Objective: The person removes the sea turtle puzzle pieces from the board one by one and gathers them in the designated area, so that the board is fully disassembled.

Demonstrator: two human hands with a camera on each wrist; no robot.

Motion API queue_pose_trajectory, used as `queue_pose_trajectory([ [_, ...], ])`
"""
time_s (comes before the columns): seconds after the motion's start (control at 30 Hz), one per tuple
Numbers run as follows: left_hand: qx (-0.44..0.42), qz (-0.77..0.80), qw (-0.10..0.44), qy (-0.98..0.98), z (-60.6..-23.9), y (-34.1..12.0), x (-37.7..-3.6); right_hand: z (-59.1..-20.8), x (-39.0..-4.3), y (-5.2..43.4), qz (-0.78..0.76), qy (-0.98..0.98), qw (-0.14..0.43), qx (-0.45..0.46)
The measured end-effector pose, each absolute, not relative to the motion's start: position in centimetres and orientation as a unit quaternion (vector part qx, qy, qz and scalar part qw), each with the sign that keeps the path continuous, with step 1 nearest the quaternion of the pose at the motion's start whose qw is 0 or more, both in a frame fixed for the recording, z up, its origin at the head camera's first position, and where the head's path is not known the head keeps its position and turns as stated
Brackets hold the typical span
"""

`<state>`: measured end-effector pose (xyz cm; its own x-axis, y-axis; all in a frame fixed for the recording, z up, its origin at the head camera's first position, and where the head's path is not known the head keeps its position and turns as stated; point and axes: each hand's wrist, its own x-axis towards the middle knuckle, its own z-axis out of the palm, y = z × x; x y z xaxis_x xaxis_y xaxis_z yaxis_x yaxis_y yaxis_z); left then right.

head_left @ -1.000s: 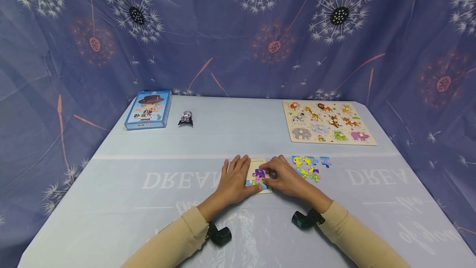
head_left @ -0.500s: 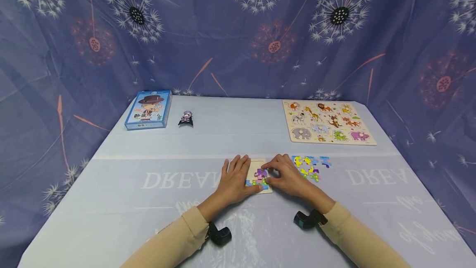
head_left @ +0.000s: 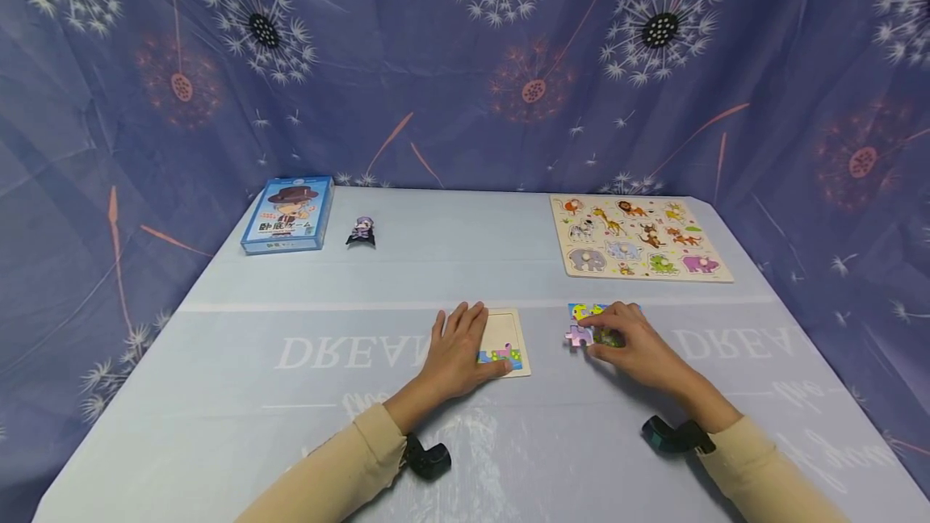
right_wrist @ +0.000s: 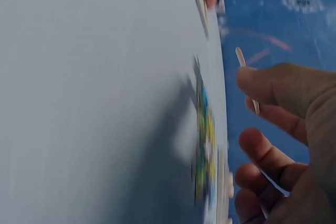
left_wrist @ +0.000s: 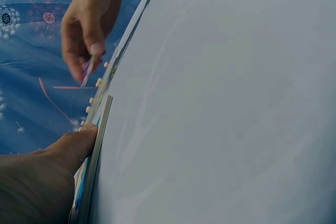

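Holding a pale purple puzzle piece in a pinch, the right hand is hovering over the little heap of loose pieces on the bench, just right of the small puzzle tray. Its fingers are curling round the piece, with the thumb on one side, and the right wrist view is showing the piece edge-on between thumb and finger, though that view is blurry. The left hand is lying flat with straight fingers on the left part of the tray, pressing it down so it is not sliding; the left wrist view is showing the thumb against the tray's edge. The tray is sitting near the middle of the bench, and only a few pieces are sitting in it, along the bottom edge. So it looks like the puzzle is being built bit by bit, and this step is choosing or swapping a piece at the heap. The next move probably needs the piece turned the right way and carried a short way left to a free spot in the tray, then pushed in gently. Lying farther back on the right is a wooden animal puzzle board, well apart from the hands. Sitting far back on the left are a blue game box and a tiny dark figure beside it. Nothing is standing between the heap and the tray, but the left hand's fingers are covering part of the tray, and that could be getting in the way.
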<state>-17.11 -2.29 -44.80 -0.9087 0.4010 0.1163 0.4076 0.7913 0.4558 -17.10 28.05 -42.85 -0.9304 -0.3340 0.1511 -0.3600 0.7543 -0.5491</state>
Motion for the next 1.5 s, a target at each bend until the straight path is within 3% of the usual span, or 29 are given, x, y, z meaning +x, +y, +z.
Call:
queue_pose_trajectory([
  [0.33, -0.215, -0.251, 0.004, -0.944, -44.9, -2.3, -17.1, -43.0, -16.5, 35.1, 0.265, -0.953, 0.024, 0.148],
  [0.6, -0.217, -0.25, 0.002, -0.944, -44.9, -2.3, -17.1, -43.8, -16.7, 37.5, 0.249, -0.959, 0.003, 0.139],
  [1.2, -0.218, -0.256, 0.003, -0.942, -45.0, -2.4, -17.1, -44.1, -17.1, 37.7, 0.244, -0.96, -0.011, 0.138],
  [1.5, -0.232, -0.267, 0.005, -0.935, -44.5, -4.1, -17.0, -43.3, -16.7, 34.8, 0.235, -0.961, 0.049, 0.137],
])
